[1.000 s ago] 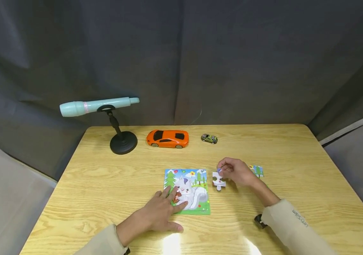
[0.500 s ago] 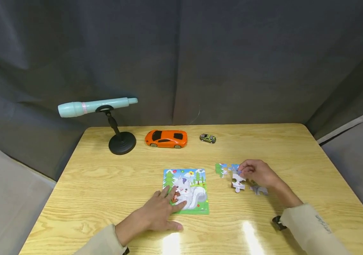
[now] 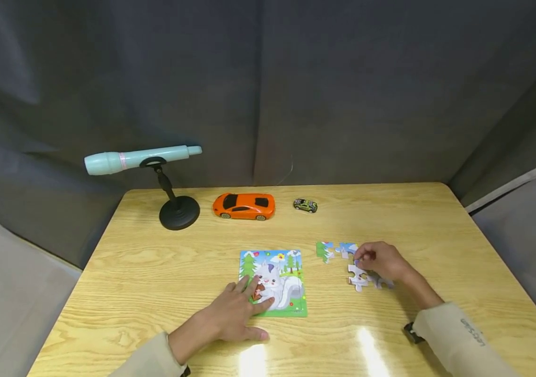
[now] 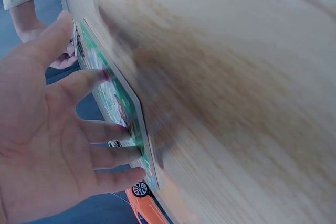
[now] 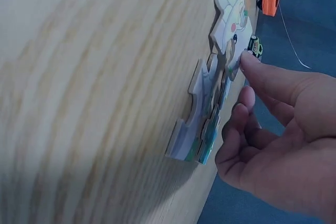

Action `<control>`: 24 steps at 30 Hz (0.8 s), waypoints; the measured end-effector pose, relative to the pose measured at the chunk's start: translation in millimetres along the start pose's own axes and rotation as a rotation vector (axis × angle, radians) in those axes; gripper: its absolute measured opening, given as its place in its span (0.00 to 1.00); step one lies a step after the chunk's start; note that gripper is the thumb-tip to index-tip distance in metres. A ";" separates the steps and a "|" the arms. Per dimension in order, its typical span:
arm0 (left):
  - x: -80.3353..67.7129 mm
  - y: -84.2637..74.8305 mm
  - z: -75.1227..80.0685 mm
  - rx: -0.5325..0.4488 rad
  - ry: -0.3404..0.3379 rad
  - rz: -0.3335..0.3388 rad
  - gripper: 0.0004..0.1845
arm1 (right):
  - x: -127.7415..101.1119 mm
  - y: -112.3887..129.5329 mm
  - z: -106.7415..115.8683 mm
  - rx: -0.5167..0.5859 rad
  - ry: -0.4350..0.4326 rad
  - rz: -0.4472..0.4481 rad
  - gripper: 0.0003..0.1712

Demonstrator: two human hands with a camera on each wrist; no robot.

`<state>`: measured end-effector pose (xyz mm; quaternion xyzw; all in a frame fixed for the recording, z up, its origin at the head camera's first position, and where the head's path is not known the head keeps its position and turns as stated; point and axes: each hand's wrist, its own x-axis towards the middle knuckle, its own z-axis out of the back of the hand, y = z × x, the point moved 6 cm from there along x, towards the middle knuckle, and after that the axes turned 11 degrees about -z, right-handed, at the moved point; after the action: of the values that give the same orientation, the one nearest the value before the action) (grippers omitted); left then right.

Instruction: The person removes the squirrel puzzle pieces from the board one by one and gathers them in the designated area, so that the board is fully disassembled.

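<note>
My left hand (image 3: 237, 314) rests with spread, straight fingers on the lower left of a square squirrel picture board (image 3: 289, 280); in the left wrist view its fingertips touch the board's edge area. To the right, my right hand (image 3: 383, 260) pinches a white puzzle piece (image 3: 357, 280) by its upper end. That piece, with part of the squirrel's face (image 5: 228, 24), lies against my thumb tip in the right wrist view. Beside it lie a grey-white piece (image 5: 184, 137) and others, partly hidden by the hand. A green tree piece (image 3: 323, 251) and a blue sky piece (image 3: 345, 249) lie left of the fingers.
Toward the back of the wooden table (image 3: 178, 272) stand an orange toy car (image 3: 244, 206), a small green-patterned toy car (image 3: 305, 204) and a pale blue microphone (image 3: 143, 158) on a black stand (image 3: 179, 212). A dark curtain hangs behind the table.
My right hand has carried the white puzzle piece rightward, from beside the picture board to the loose pieces, then slightly nearer me. The left hand keeps its place on the board.
</note>
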<state>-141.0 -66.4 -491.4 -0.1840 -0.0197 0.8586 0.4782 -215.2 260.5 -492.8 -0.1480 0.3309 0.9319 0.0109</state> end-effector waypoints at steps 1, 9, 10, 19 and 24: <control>0.0 0.0 -0.2 0.003 -0.002 -0.002 0.39 | 0.0 -0.1 -0.4 -0.002 -0.005 -0.005 0.05; -0.7 0.5 -0.6 0.003 -0.011 -0.001 0.37 | 1.2 5.6 -8.0 -0.048 -0.019 0.007 0.04; -0.6 1.0 -1.0 -0.006 -0.016 0.000 0.37 | 1.3 5.5 -8.9 -0.051 -0.018 0.006 0.04; -1.3 4.6 -5.5 -0.059 -0.052 -0.012 0.37 | 5.2 19.7 -1.4 -0.042 -0.038 -0.030 0.06; -2.8 7.9 -1.2 -0.129 -0.059 -0.013 0.38 | 11.4 46.0 -6.0 -0.043 -0.035 0.034 0.07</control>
<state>-145.7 -73.2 -493.3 -0.1889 -0.0900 0.8574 0.4702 -229.9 220.0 -472.3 -0.1261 0.3129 0.9414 -0.0021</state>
